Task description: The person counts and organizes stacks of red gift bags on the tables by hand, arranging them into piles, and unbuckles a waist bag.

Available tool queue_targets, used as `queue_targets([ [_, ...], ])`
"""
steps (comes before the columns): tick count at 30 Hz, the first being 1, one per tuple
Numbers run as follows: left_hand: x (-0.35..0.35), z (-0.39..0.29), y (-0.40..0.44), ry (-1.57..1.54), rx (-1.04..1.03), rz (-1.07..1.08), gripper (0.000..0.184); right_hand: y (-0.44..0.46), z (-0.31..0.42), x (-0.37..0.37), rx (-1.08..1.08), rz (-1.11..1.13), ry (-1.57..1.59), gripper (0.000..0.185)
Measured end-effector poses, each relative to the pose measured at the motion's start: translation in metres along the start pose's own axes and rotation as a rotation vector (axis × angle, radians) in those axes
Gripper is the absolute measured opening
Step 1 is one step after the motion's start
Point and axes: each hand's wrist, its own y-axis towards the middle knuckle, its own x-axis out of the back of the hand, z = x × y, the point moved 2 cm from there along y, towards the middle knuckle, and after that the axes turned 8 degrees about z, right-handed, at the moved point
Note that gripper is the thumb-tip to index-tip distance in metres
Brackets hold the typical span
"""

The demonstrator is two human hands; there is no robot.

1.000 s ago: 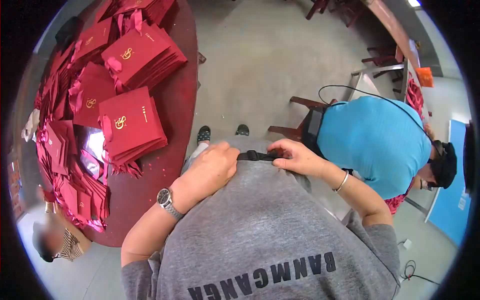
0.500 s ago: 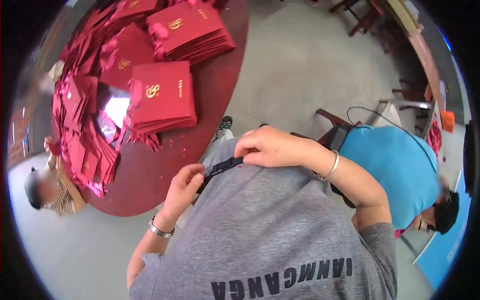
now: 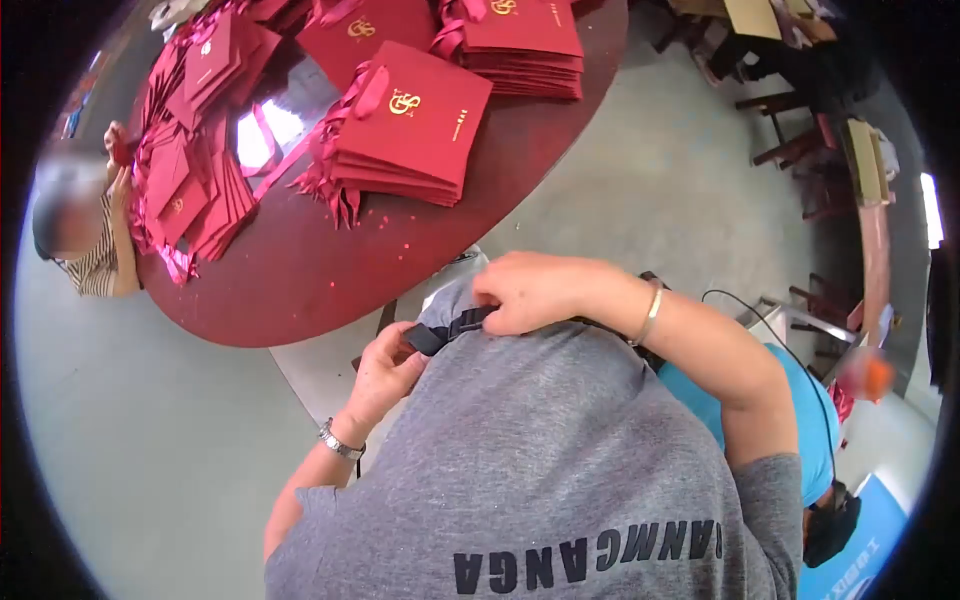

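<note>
A black waist strap with a plastic buckle point(image 3: 468, 321) crosses the front of the grey T-shirt point(image 3: 560, 430). My left hand point(image 3: 388, 368), with a metal watch at its wrist, pinches the wide black end of the strap on the left. From the right, my right hand point(image 3: 540, 292) curls its fingers round the strap beside the buckle. A bangle circles that wrist. Part of the strap runs on under my right forearm, and my right fingertips are partly hidden.
Stacks of red paper gift bags point(image 3: 410, 120) with ribbon handles cover much of the dark red oval table point(image 3: 330, 290) ahead. A person in a striped top point(image 3: 95, 245) is at its left end. Another person in blue point(image 3: 800, 400) is close on my right. Wooden stools point(image 3: 795, 145) stand beyond.
The view has shifted, so the table and bags sit further right and the person in blue lower. My left hand now grips the strap end, which stands out more from the shirt.
</note>
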Motion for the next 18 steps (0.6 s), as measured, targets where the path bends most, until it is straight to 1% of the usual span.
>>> queue_targets([
  [2,-0.004,-0.005,0.0,0.131,-0.347,-0.26,0.043,-0.013,0.0,0.002,0.035,-0.052,-0.003,0.031],
  [3,-0.006,-0.018,-0.007,-0.149,-0.275,-0.229,0.047,-0.011,0.002,0.001,0.036,-0.041,-0.009,0.031],
  [4,-0.004,-0.019,-0.004,-0.154,-0.275,-0.234,0.047,-0.008,0.004,-0.001,-0.001,-0.035,-0.019,0.031],
  [6,-0.001,-0.029,0.004,0.056,-0.547,-0.182,0.043,-0.007,0.004,-0.007,-0.037,-0.023,-0.036,0.031],
  [7,-0.01,-0.039,0.005,-0.098,-0.418,-0.105,0.039,-0.007,0.002,-0.01,-0.027,-0.061,-0.03,0.031],
  [8,-0.015,-0.052,0.0,0.076,-0.099,-0.063,0.034,-0.007,-0.001,-0.014,-0.017,-0.099,-0.022,0.031],
  [10,-0.022,-0.056,0.009,0.565,-0.271,0.098,0.032,-0.006,-0.003,-0.02,-0.002,-0.109,-0.027,0.03],
  [11,-0.02,-0.048,0.014,0.482,-0.303,0.092,0.031,-0.006,-0.005,-0.022,0.011,-0.121,-0.031,0.03],
  [12,-0.018,-0.049,0.015,0.483,-0.306,0.091,0.031,-0.008,-0.006,-0.024,0.011,-0.123,-0.034,0.03],
  [14,-0.014,-0.049,0.018,0.539,-0.233,0.182,0.031,-0.012,-0.007,-0.026,0.096,-0.258,0.006,0.027],
  [18,-0.018,-0.055,0.022,0.552,-0.206,0.256,0.031,-0.017,-0.013,-0.033,0.015,-0.176,0.069,0.028],
])
